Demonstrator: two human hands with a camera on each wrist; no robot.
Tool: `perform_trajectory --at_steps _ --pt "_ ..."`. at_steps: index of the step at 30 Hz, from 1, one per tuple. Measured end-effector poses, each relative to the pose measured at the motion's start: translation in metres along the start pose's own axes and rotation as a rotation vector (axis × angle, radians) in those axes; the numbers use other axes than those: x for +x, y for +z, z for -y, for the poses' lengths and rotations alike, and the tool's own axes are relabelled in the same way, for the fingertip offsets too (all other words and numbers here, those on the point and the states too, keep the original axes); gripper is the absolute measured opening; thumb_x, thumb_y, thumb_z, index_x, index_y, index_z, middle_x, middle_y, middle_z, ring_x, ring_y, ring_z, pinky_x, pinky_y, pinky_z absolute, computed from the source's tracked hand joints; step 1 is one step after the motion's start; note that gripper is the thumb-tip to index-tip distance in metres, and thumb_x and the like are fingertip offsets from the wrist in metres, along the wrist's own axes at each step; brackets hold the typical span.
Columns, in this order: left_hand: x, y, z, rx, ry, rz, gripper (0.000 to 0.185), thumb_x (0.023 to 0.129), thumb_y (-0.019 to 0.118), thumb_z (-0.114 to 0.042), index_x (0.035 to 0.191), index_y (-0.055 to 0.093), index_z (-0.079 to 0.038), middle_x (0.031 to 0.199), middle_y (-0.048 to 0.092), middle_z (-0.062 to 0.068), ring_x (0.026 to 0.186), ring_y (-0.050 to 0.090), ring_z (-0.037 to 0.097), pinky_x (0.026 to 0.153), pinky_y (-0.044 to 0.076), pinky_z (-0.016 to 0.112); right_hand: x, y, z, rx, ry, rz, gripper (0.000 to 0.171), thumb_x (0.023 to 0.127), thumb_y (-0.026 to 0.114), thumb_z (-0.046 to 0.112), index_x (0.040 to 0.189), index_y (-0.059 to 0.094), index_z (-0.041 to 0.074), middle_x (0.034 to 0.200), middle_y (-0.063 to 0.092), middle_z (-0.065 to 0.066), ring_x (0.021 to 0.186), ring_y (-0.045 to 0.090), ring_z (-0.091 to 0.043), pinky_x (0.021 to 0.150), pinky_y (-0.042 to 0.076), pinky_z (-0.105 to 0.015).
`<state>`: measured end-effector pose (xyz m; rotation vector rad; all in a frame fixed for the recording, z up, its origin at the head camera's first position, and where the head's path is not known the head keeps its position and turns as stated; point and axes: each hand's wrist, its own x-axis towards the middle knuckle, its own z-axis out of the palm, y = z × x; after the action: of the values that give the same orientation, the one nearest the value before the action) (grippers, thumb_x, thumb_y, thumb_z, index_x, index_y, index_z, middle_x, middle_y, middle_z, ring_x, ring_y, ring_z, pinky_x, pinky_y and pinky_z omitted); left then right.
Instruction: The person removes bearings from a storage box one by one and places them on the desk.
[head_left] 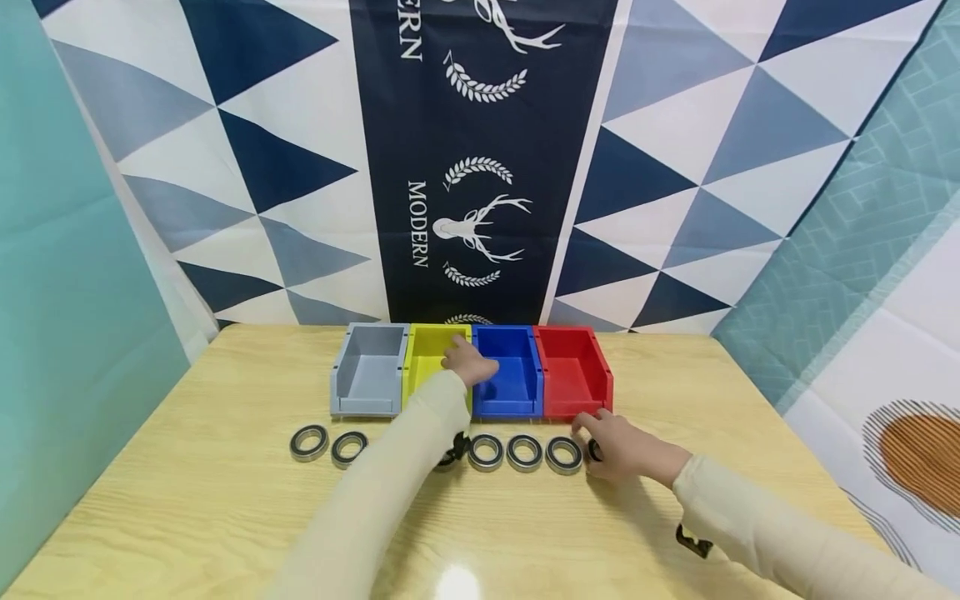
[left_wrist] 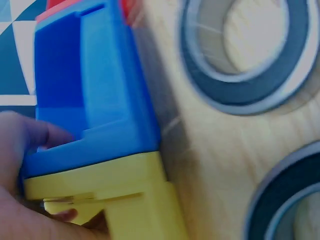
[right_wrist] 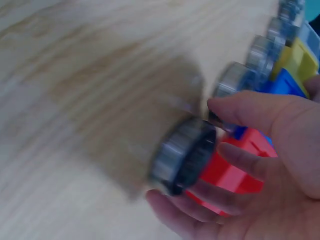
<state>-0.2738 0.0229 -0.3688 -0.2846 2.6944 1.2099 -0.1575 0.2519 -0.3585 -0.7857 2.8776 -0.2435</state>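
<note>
bins (head_left: 470,371) behind, bearings (head_left: 524,453) in front, flanks open

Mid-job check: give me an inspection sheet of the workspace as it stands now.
Surface: wooden table, pale grain.
Job's things: grey bin, yellow bin, blue bin, red bin in a row; a line of bearing rings in front.
Clutter: nothing seen.
Grips: left hand over the yellow and blue bins' shared wall; right hand grips the end ring.
Cables: nothing seen.
Surroundings: patterned cloth backdrop.
</note>
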Motion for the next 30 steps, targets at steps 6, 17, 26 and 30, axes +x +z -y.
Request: perform_trajectory --at_steps 6,17,26,30 --pt "0.001 -0.036 0.003 -0.034 -0.023 0.115 0.095 0.084 0.060 -0.052 0.151 0.012 -0.005 0.151 0.033 0.019 0.134 0.038 0.035 0.112 0.036 0.047 0.021 -0.034 0.012 0.037 0.070 0.010 0.041 0.076 0.076 0.017 0.108 0.060 -0.002 0.094 0.065 -0.016 0.078 0.057 -0.020 0.072 0.052 -0.037" --pt "-0.061 -0.106 0.020 0.234 0.375 0.005 0.072 0.093 0.040 -0.061 0.145 0.038 -0.011 0.156 0.034 0.011 0.142 0.033 0.037 0.115 0.029 0.055 0.030 -0.069 0.042 0.258 0.332 -0.251 0.062 0.086 0.069 0.030 0.135 0.046 -0.001 0.136 0.048 -0.026 0.119 0.049 -0.042 0.088 0.054 -0.051" --pt "-0.117 -0.118 0.063 0.541 0.626 -0.427 0.083 0.087 0.050 -0.060 0.153 0.024 -0.017 0.164 0.010 0.008 0.150 0.010 0.035 0.121 0.010 0.055 0.019 -0.043 0.082 0.328 0.404 -0.599 0.081 0.087 0.068 0.030 0.151 0.025 0.008 0.159 0.020 -0.020 0.143 0.025 -0.043 0.093 0.048 -0.060" --pt "-0.130 -0.117 0.077 0.524 0.601 -0.523 0.088 0.084 0.053 -0.060 0.154 0.020 -0.018 0.164 0.008 0.008 0.151 0.007 0.034 0.120 0.008 0.057 0.022 -0.031 0.099 0.275 0.411 -0.659 0.085 0.088 0.065 0.042 0.154 0.019 0.013 0.162 0.012 -0.015 0.149 0.013 -0.039 0.106 0.035 -0.062"
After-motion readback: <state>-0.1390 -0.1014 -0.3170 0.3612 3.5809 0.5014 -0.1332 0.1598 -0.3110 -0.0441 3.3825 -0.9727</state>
